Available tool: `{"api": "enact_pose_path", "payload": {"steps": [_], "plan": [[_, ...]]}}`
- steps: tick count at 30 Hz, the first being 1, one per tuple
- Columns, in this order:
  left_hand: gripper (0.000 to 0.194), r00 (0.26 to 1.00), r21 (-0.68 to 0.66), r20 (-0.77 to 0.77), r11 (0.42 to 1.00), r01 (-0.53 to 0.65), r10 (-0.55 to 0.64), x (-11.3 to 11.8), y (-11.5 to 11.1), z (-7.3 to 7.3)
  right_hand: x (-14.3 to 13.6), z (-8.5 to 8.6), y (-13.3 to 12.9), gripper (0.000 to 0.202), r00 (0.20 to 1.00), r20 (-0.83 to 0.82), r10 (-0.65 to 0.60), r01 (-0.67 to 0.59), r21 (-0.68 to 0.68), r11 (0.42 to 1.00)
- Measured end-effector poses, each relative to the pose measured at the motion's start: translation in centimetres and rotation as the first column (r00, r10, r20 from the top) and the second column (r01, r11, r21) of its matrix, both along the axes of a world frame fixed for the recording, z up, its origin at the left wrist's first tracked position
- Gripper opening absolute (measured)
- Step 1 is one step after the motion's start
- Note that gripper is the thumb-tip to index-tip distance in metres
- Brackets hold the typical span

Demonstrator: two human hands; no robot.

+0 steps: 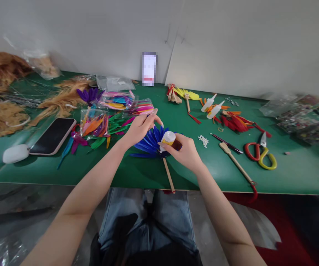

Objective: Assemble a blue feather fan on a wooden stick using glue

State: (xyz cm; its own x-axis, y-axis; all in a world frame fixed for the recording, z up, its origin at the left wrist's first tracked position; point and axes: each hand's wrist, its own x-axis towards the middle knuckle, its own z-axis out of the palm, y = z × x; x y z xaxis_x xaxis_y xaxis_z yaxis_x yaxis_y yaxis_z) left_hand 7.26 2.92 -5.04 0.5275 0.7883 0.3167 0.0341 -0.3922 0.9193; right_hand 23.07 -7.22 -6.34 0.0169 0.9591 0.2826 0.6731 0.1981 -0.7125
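A fan of blue feathers on a wooden handle lies in front of me, the handle pointing toward the table's near edge. My right hand grips a small white glue bottle with a yellow label. The bottle is tipped nozzle-down over the base of the feathers; whether the nozzle touches them I cannot tell. Above the fan's upper left side, my left hand hovers with bent fingers apart, and nothing shows in it.
Bagged colored feathers, a phone and a white case are left. To the right lie white beads, a pen, a wooden stick and scissors. Two more glue bottles rest behind, near a yellow feather fan.
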Motion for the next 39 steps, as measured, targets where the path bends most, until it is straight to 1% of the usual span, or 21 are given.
{"api": "enact_pose_path", "payload": {"steps": [5,10,14,21,26,30,33,39], "plan": [[0.051,1.0,0.006,-0.002,1.0,0.01,-0.01,-0.04,0.16,-0.25,0.19,-0.12,-0.07,0.037,0.998,0.042,0.045,-0.044,-0.038,0.998],[0.05,1.0,0.013,-0.008,1.0,0.008,-0.008,-0.03,0.11,-0.17,0.36,0.11,-0.2,0.038,0.999,0.007,-0.038,0.038,-0.003,0.999],[0.052,1.0,0.011,-0.005,1.0,0.001,0.0,-0.06,0.12,-0.08,0.6,0.0,-0.19,0.039,0.999,0.041,-0.031,0.031,-0.012,0.999],[0.053,1.0,0.001,0.01,1.0,0.002,-0.002,-0.01,0.16,-0.26,0.91,-0.35,-0.2,0.038,0.998,0.025,-0.056,0.056,-0.014,0.998],[0.054,1.0,-0.008,-0.001,1.0,0.002,-0.002,-0.06,0.1,-0.18,0.88,-0.44,-0.32,0.039,0.994,0.025,-0.105,0.104,0.004,0.995],[0.053,1.0,-0.007,-0.001,1.0,0.01,-0.01,-0.1,0.06,-0.13,0.95,-0.63,-0.33,0.039,0.995,0.05,-0.085,0.085,0.001,0.996],[0.053,1.0,-0.002,0.002,1.0,0.004,-0.004,-0.11,0.1,-0.21,1.01,-0.68,-0.3,0.04,0.994,0.034,-0.107,0.107,0.017,0.994],[0.051,1.0,-0.004,-0.008,1.0,0.001,-0.001,-0.09,0.08,-0.14,0.74,-0.45,-0.31,0.039,0.996,0.039,-0.084,0.084,0.01,0.996]]}}
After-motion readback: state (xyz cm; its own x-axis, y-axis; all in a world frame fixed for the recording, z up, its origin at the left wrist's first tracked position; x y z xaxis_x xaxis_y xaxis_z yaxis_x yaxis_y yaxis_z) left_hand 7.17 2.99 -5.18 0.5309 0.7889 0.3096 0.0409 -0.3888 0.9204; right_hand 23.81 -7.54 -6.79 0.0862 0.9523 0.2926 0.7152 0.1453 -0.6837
